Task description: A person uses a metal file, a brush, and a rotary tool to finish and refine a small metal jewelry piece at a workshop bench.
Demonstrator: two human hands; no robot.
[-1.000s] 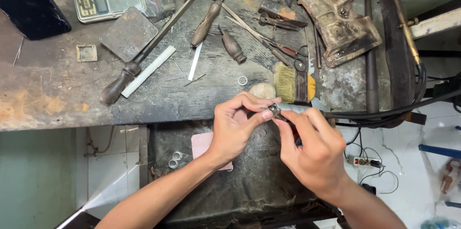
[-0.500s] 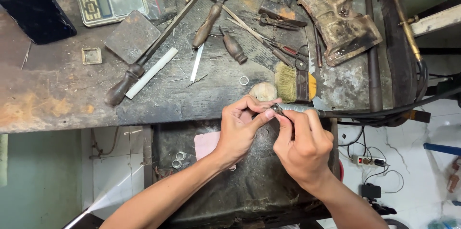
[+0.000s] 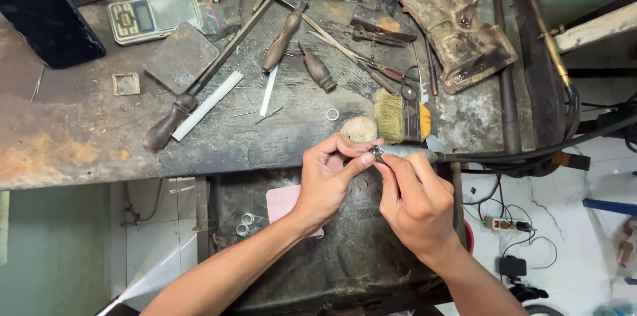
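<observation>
The small metal piece point(image 3: 375, 153) sits pinched between the fingertips of my left hand point(image 3: 330, 180), just off the near edge of the workbench point(image 3: 79, 150). My right hand point(image 3: 415, 200) is closed around the handpiece point(image 3: 411, 153) of a rotary tool, its tip touching the piece; my two hands are together, knuckles almost meeting.

The workbench is dark, scarred and rust-stained, littered with filings. Beyond my hands on it lie a small ring point(image 3: 332, 114), a pale rounded lump point(image 3: 359, 128) and a yellow-bristled brush point(image 3: 401, 117). Farther back on the bench are wooden-handled files point(image 3: 282, 41), a white strip point(image 3: 207, 105), a square metal plate point(image 3: 180, 57) and a pocket scale point(image 3: 154, 15). Below the bench's edge a dark apron-like tray point(image 3: 345, 256) hangs under my wrists, with a pink pad point(image 3: 284, 200) and a few rings point(image 3: 244, 223) on it. Right of the bench, a white tiled floor point(image 3: 584, 236) shows, with cables and a power strip point(image 3: 507, 225).

My fingers cover most of the piece, so I cannot tell its shape. The handpiece's cable runs off the frame on the right, and a black box point(image 3: 46, 17) at the bench's far left corner is cut off.
</observation>
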